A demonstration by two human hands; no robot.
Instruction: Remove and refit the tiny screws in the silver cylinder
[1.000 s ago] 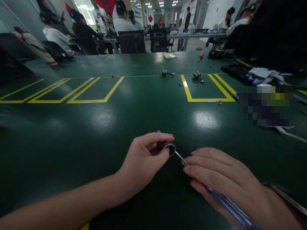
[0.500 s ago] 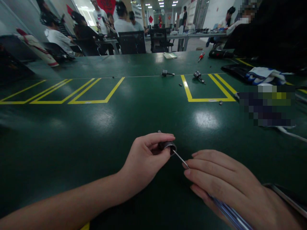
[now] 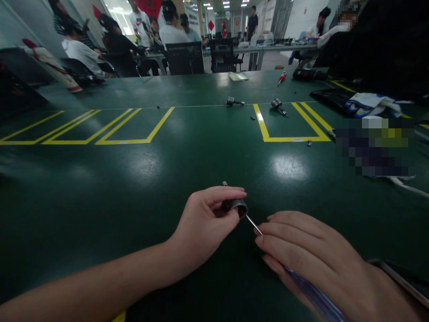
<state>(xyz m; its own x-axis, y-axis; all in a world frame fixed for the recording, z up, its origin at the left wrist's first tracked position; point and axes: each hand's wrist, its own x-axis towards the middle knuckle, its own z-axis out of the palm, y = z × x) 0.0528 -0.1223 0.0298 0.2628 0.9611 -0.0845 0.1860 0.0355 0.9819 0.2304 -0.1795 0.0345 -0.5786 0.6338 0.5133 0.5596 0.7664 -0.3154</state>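
My left hand [image 3: 201, 223] pinches a dark metal cylindrical part [image 3: 240, 206] between thumb and fingers, its hollow end turned to the right. A thin stem sticks out beyond the fingers on the far side. Closed around a screwdriver [image 3: 254, 224], my right hand [image 3: 308, 250] lies to the right of the part. The slim steel shaft points up and left to the hollow end, where its tip is hidden. Below the right palm shows the translucent bluish handle [image 3: 315, 295].
Two similar metal parts [image 3: 230, 101] [image 3: 276, 104] lie farther back beside yellow tape marks [image 3: 295, 139] on the green table [image 3: 100, 192]. Small fittings [image 3: 309, 143], a red screwdriver [image 3: 282, 78], and gloves [image 3: 372, 105] sit to the right. People sit at tables behind.
My left hand and the metal part have shifted very slightly right. The right hand has moved a little left, and the screwdriver handle has tilted or turned slightly.
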